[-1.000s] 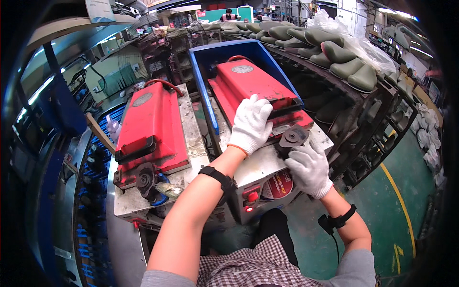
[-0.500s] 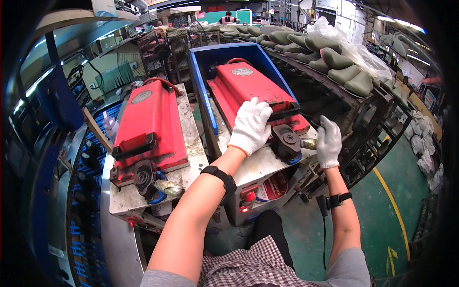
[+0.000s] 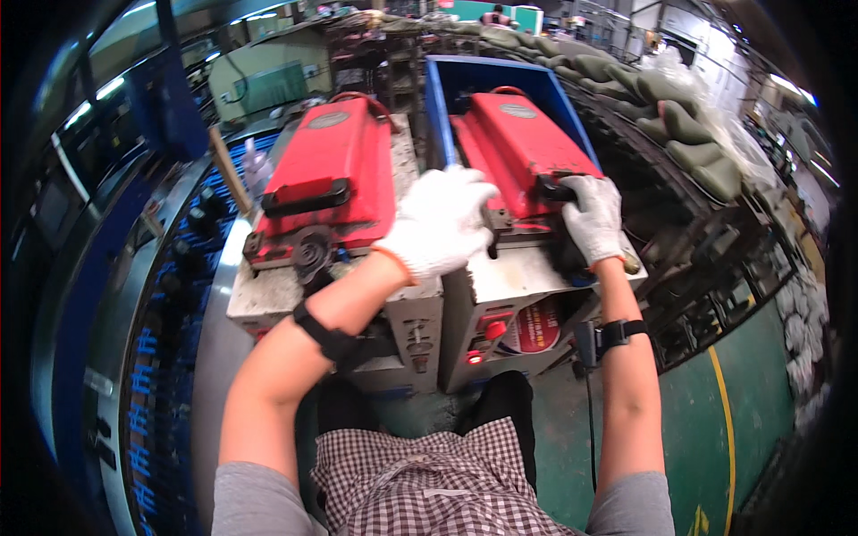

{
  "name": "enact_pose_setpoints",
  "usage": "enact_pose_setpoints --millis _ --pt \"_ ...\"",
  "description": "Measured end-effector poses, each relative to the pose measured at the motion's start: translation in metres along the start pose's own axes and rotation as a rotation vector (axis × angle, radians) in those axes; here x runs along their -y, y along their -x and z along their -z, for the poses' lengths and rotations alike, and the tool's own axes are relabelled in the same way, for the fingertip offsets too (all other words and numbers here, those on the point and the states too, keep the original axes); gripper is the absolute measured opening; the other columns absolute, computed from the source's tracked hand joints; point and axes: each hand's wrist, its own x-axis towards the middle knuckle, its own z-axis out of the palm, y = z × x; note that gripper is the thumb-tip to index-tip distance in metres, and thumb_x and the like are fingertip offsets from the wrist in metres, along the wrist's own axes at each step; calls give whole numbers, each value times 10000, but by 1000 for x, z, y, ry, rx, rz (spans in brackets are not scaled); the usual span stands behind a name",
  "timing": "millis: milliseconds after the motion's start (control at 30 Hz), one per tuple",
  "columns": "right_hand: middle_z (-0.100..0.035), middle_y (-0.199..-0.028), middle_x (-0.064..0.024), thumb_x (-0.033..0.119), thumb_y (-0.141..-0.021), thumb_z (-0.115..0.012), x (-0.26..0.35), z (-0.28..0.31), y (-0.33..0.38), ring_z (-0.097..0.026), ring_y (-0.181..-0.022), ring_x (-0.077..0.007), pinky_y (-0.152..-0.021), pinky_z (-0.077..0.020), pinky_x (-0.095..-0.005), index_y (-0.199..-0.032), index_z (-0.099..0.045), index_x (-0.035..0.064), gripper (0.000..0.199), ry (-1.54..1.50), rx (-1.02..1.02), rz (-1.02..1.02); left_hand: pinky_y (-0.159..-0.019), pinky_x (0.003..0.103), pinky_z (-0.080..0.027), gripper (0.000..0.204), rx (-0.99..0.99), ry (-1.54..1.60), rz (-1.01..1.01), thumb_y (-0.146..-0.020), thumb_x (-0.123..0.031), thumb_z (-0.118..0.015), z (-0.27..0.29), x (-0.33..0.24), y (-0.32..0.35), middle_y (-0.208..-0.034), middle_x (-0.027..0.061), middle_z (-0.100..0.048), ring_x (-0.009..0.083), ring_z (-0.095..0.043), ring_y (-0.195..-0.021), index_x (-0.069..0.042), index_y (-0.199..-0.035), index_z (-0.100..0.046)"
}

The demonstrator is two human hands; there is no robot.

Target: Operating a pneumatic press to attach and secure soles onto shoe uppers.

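Observation:
Two boxy machines stand side by side, each with a long red cover. My right hand (image 3: 594,217), in a white knit glove, has its fingers closed over the black handle (image 3: 553,188) of the right red cover (image 3: 523,147). My left hand (image 3: 444,221), also gloved and smeared by motion, hovers near the front inner corner of that machine. Its fingers are spread, with nothing seen in them. Left of it lies the left red cover (image 3: 332,147), lowered, with its own black handle (image 3: 308,197). A round black part (image 3: 312,250) sits in front of this cover.
A blue surround (image 3: 431,103) walls the right machine. Olive-green boot-shaped pieces (image 3: 688,147) pile on a rack at the right, beside clear plastic (image 3: 675,67). A red switch (image 3: 494,330) is on the right machine's front. A blue-pegged rack (image 3: 147,393) runs along the left.
My left hand has come off the right cover's handle and moved left. My right hand has moved up and left onto that handle. The whole view has shifted, placing the machines farther right.

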Motion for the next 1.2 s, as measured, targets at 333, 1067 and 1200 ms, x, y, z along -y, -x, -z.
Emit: enact_pose_setpoints --millis 333,1067,1200 --pt "-711 -1045 -90 95 -753 -705 6 -5 -3 -626 -1089 -327 -1032 -448 -456 -1072 -733 140 324 30 12 -7 -852 443 -553 318 77 -328 450 -855 -337 -739 103 114 100 -926 192 -721 377 -713 -954 -44 -978 -736" --pt "-716 -1063 -91 89 -754 -702 7 -4 -1 -627 -1106 -326 -1046 -443 -459 -1076 -734 135 327 54 -14 4 -862 457 -578 337 219 -396 715 -778 -365 -669 72 121 75 -1024 155 -770 356 -733 -998 -119 -976 -789" --pt "-718 -1060 -90 91 -754 -704 8 0 -1 -629 -1099 -328 -1043 -447 -458 -1068 -737 134 319 40 -8 -5 -860 459 -577 335 220 -377 733 -775 -365 -675 68 124 75 -1016 158 -768 361 -733 -989 -119 -973 -788"
